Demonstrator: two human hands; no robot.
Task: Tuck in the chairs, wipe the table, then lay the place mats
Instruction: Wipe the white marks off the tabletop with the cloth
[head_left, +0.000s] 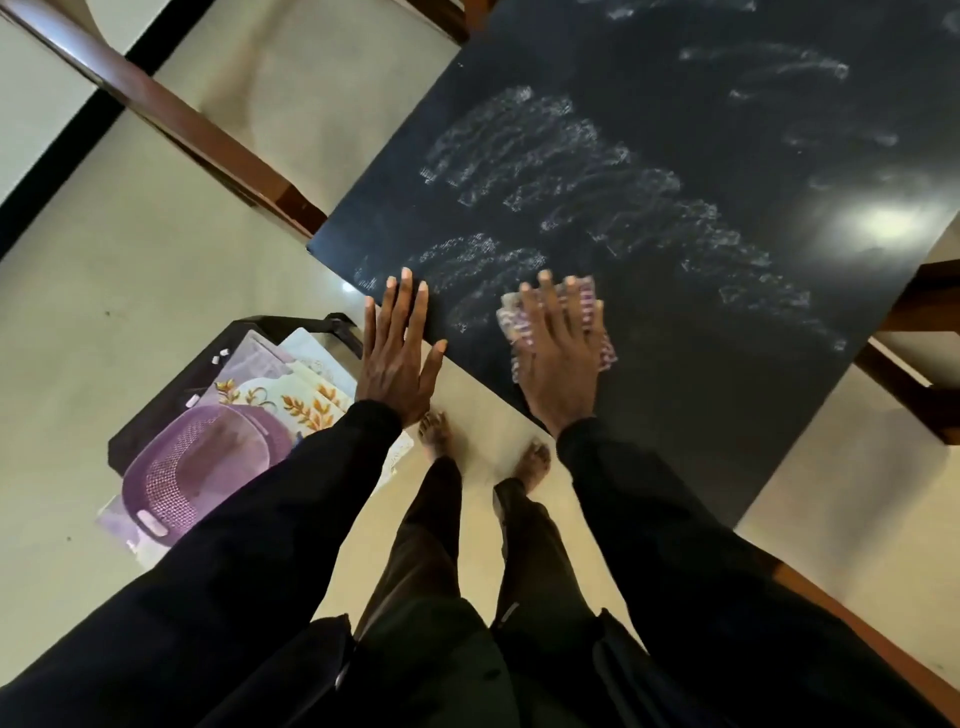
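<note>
**Two flat hands on the dark table, cloth under the right one**

Both hands rest on the near edge of the black table (701, 364), close to its corner at nine o'clock. The left hand (397, 353) lies palm down with its fingers straight and together, pointing to twelve o'clock. It holds nothing, and its thumb sits along the table edge. The right hand (558, 358), just beside it at three o'clock, is spread wide and presses flat on a pale, purple-patterned cloth (511, 319). The fingers are not curled round the cloth, which lies pinned beneath the palm and fingers. It shows past the hand at ten o'clock, between the fingers, and again at four o'clock by the wrist.

Whitish streaks (545, 171) cross the tabletop from the hands up toward one and two o'clock.

The place mats (291, 387), with leaf and plate prints, lie stacked on a low dark stand (156, 421) on the floor, at eight o'clock from the left hand and well apart from the table. A purple basket (208, 462) sits on top of them.

One wooden chair (208, 140) stands at ten o'clock by the table corner. Part of another (914, 384) shows at three o'clock against the far edge.
</note>
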